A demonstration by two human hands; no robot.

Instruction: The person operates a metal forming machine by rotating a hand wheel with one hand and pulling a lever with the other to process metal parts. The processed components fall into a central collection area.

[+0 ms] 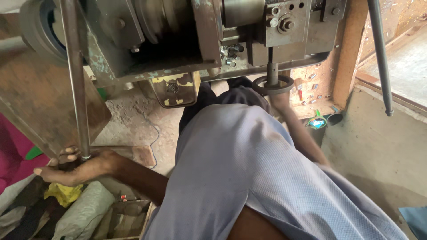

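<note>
- The left hand (73,166) is closed around the lower end of a long steel lever bar (75,80), low at the left beside a rusty plate.
- The right hand (279,98) reaches under the press machine (187,35); its fingers are mostly hidden behind a dark metal ring (273,84), so I cannot tell whether it grips the ring.
- The ring sits around the vertical punch shaft (272,66).
- Judging by this, the piece is being positioned under the punch; next the ring needs to sit true and the fingers must be clear before the lever is pulled.
</note>
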